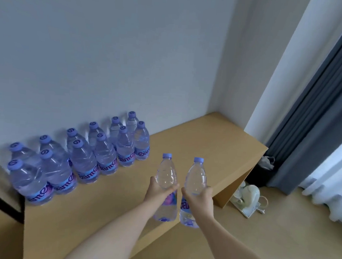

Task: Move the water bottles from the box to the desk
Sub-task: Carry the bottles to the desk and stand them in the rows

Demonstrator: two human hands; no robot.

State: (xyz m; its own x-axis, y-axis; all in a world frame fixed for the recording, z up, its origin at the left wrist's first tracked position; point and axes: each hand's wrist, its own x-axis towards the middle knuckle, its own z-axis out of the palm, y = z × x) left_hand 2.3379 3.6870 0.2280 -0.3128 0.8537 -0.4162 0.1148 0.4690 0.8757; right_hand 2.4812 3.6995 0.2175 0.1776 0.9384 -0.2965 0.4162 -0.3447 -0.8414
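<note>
Gripping one water bottle each, both hands are holding their loads upright over the near edge of the desk [195, 138]. The left hand [159, 192] is curling its fingers round the middle of the left bottle [166, 174], thumb at nine o'clock of the barrel, fingertips showing at three o'clock. The right hand [199, 198] is wrapping the right bottle [196, 180] the same way, just above its purple label. Both bottles are standing cap-up, just beside each other, apart by a narrow gap, their bases hanging in front of the desk's front edge rather than resting on it.

At ten o'clock from the hands, a double row of bottles [81, 156] is standing on the desk against the wall [110, 57], running from eight o'clock toward twelve o'clock. At three o'clock, a pale appliance with a cord [250, 195] is lying on the floor beside the desk's side panel, and grey curtains [315, 117] are hanging at two o'clock. No box is showing.
</note>
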